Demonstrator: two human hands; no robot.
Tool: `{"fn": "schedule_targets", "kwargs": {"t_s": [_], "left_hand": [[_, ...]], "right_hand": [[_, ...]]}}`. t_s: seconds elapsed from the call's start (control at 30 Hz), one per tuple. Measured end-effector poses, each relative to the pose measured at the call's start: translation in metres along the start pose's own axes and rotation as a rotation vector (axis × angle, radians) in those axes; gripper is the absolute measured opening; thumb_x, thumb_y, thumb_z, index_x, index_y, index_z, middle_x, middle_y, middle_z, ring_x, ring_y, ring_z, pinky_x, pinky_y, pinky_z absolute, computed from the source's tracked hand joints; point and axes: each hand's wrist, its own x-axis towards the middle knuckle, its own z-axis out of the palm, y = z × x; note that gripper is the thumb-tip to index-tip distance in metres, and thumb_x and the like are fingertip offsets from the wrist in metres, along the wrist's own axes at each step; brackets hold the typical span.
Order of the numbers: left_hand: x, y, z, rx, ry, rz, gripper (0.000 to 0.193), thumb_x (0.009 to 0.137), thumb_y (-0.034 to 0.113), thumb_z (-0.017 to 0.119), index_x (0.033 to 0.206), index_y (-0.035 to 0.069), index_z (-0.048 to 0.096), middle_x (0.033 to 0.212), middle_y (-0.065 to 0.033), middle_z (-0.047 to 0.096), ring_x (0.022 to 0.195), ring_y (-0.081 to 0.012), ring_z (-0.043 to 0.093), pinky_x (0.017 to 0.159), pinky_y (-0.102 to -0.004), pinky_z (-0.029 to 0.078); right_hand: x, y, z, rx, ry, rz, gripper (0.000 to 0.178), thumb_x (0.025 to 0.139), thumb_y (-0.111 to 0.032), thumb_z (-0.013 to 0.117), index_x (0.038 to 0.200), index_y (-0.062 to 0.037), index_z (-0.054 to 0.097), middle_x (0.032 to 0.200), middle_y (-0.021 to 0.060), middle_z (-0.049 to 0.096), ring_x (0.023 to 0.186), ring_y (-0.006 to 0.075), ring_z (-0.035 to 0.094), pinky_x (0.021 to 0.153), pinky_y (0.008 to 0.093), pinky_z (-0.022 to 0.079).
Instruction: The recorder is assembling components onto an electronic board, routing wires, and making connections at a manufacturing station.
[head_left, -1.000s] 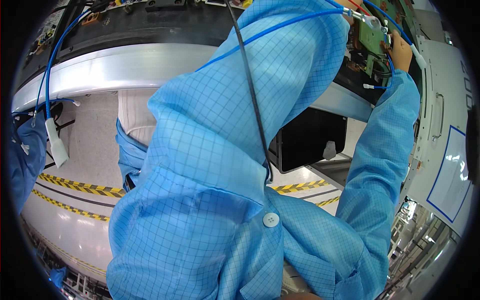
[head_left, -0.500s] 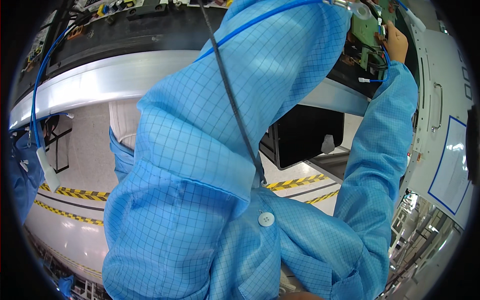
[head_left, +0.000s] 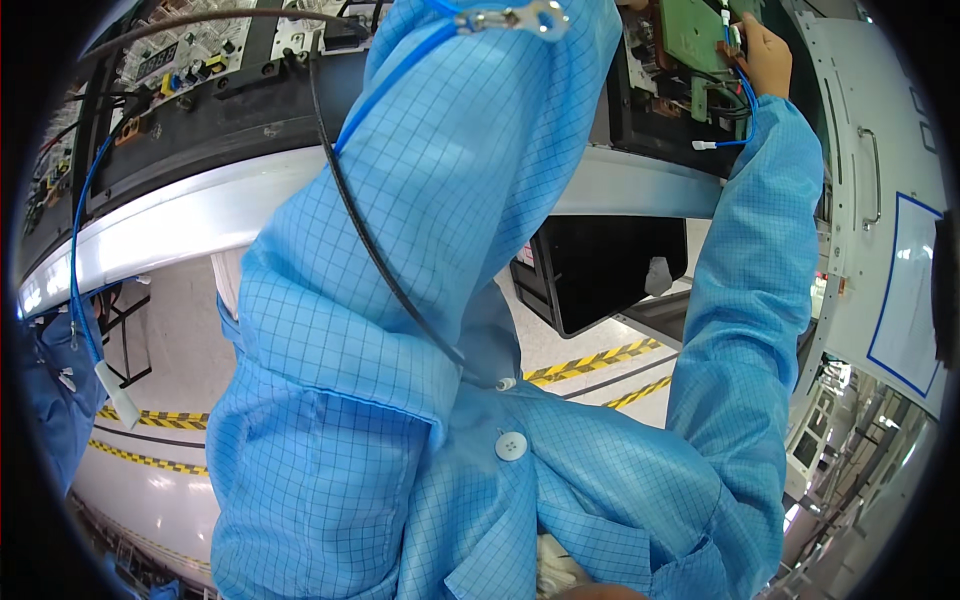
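Note:
My right hand (head_left: 768, 62) is at the right edge of a green circuit board (head_left: 693, 35), its fingers closed around a blue wire (head_left: 752, 98) beside a small connector. The wire's loose end, with a white sleeved terminal (head_left: 704, 146), hangs below the board. My left arm (head_left: 480, 150) reaches up across the middle, and its hand is beyond the top edge. In front of that sleeve hangs a blue cable with a metal ring terminal (head_left: 540, 18). A dark cord (head_left: 362, 235) also dangles over the sleeve.
Circuit boards with many parts (head_left: 190, 60) lie at the far left. A silver rail (head_left: 150, 240) edges the bench. Below stands a black bin (head_left: 610, 270). A white cabinet (head_left: 850, 240) is on the right. Blue cable (head_left: 76, 260) hangs at left, near blue clothing (head_left: 60, 370).
The ring terminal and dark cord have shifted left across my left sleeve. My left arm appears farther left. The boards at the far left show more. My right hand stays by the green board.

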Motion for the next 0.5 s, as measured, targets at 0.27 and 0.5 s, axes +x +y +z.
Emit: {"fn": "schedule_targets", "kwargs": {"t_s": [0.27, 0.5], "left_hand": [[0.003, -0.006, 0.006, 0.012, 0.039, 0.078, 0.021, 0.064, 0.010, 0.066, 0.082, 0.000, 0.066, 0.080, -0.0206, 0.065, 0.077, -0.0350, 0.064, 0.065, -0.0411, 0.050], [0.006, -0.001, 0.005, 0.013, 0.039, 0.097, 0.018, 0.066, 0.007, 0.062, 0.083, -0.001, 0.065, 0.082, -0.0214, 0.064, 0.079, -0.0360, 0.063, 0.066, -0.0417, 0.050]], "right_hand": [[0.003, 0.003, -0.004, -0.111, 0.064, -0.110, 0.040, 0.088, -0.038, 0.055, 0.083, -0.0009, 0.069, 0.074, 0.0025, 0.066, 0.070, 0.0091, 0.057, 0.066, 0.0241, 0.044], [-0.002, -0.007, -0.004, -0.062, 0.064, -0.138, 0.038, 0.088, -0.036, 0.056, 0.084, 0.0005, 0.067, 0.074, 0.0037, 0.065, 0.068, 0.0089, 0.059, 0.058, 0.0226, 0.046]]}}
